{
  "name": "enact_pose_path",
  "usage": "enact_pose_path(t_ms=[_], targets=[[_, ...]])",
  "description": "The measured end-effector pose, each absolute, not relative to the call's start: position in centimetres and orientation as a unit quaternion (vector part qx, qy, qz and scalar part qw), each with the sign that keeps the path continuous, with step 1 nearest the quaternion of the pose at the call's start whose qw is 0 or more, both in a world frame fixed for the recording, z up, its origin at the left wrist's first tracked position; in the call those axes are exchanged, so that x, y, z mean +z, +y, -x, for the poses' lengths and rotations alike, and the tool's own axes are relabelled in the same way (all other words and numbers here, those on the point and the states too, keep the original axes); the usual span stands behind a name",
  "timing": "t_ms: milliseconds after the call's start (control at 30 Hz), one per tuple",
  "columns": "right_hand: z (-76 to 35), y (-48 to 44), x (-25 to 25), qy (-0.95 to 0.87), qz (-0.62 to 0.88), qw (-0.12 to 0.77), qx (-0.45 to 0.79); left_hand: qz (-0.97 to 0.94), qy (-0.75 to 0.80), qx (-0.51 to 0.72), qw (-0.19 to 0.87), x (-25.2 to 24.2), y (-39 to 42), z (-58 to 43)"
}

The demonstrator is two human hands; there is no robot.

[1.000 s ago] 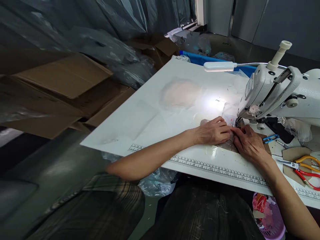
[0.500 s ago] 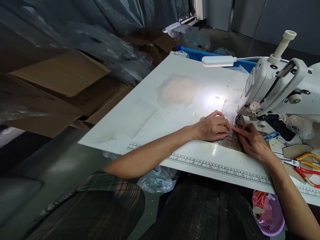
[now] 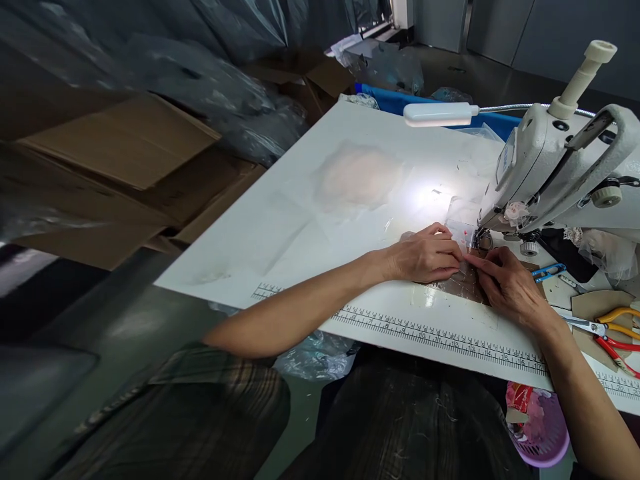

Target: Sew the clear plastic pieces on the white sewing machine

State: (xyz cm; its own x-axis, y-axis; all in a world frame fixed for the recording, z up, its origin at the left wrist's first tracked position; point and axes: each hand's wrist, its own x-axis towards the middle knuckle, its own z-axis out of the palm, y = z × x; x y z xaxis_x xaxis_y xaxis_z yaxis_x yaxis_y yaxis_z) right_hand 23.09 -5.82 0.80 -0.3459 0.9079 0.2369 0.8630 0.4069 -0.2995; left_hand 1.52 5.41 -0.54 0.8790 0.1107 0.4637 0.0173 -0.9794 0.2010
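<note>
Sheer piece lies right of centre in frame, under the head of the sewing machine. Left hand curled at its near edge; right hand just beside, index extended; can't tell if either grips.

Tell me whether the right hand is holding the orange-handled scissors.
No, the orange-handled scissors lie apart from the right hand, which is by the sewing machine.

The view's right edge cut off the sewing machine and, below it, the orange-handled scissors. Left of the machine, the left hand partly hid a clear plastic sheet, its red marks too tiny to identify; farther left, a cardboard box was blurred.
</note>
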Motion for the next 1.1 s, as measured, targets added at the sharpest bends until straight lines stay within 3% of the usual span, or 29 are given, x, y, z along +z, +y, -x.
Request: enact_pose_path(t_ms=[633, 833, 1100], targets=[[-22.95, -6.0, 0.79, -0.815, 0.545, 0.191, 0.041, -0.966, 0.049, 0.238, 0.084, -0.49, 5.41, -1.49], [-23.08, -6.3, 1.25, -0.812, 0.528, 0.237, 0.076, -0.959, 0.034, 0.273, 0.066, -0.69, 5.37, -1.5], [-22.66, -6.65, 0.9, -0.843, 0.502, 0.194, 0.027, -0.967, 0.056, 0.231, 0.094, -0.32, 5.24, -1.36]])
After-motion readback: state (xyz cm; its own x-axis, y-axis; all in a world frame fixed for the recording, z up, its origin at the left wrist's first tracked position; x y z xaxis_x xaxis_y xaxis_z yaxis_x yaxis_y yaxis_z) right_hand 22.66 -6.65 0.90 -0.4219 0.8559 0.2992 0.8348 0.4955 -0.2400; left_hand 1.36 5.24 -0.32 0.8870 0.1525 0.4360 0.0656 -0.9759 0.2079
